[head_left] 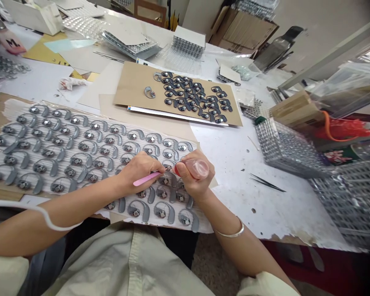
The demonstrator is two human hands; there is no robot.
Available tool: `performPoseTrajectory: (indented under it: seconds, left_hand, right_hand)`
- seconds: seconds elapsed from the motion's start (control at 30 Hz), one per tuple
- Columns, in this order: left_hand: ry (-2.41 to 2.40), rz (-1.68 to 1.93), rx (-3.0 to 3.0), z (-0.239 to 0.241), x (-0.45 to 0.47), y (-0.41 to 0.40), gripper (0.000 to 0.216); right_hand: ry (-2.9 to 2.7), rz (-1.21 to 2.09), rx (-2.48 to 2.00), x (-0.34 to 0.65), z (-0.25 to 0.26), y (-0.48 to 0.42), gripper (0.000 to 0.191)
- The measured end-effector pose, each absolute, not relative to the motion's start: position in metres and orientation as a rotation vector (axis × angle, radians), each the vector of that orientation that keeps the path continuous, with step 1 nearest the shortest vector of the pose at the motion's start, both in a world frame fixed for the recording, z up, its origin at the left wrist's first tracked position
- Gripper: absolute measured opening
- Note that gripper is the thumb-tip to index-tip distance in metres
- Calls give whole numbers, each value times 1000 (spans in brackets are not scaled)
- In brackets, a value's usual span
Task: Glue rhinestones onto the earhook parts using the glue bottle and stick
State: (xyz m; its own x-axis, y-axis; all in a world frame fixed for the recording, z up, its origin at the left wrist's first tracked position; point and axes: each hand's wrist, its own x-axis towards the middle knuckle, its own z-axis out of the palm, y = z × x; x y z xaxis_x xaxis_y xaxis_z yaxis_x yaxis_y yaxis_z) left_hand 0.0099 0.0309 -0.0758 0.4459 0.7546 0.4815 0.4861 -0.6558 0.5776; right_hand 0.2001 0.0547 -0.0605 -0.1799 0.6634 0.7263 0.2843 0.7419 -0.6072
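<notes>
My left hand (140,170) pinches a slim pink flat-handled tool (146,179); its tip end is close to one of the grey ear-hook earphone pieces. My right hand (199,174) is wrapped round a small clear squeeze bottle (197,169) with reddish contents, its nozzle end pointing left towards the left fingertips. Both hands meet over a ribbed white board (109,181) that carries rows of grey ear-hook pieces (135,209), each with a shiny round part. The piece right under the fingertips is mostly covered by my hands.
Beyond lies a brown cardboard sheet (132,84) with several dark ear-hook pieces (188,96). Black tweezers (267,182) rest on the white table (231,197) at right. Stacked plastic trays (286,144) stand further right. A pink bottle (10,40) and a white box (33,16) are at back left.
</notes>
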Motion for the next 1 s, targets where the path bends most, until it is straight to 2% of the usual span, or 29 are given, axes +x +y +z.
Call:
performPoseTrajectory:
  seconds: [0.23,0.43,0.77,0.87,1.0]
  left_hand:
    - [1069,1028,2328,-78,9,30,6]
    - [1085,1256,2325,-78,9,30,3]
    - [1168,1436,2166,-70,11,30,3]
    - [1198,1471,1990,-62,10,31,6]
    - [1271,1518,1576,-47,3,37,12]
  right_hand:
    - [-1779,354,-731,197,-59,55,13]
    - [-1785,345,-748,196,-57,55,13]
    - [-1754,391,-740,195,-60,55,13]
    - [-1671,529,-786,195,-58,54,15]
    - [-1244,924,-842,202,-52,63,26]
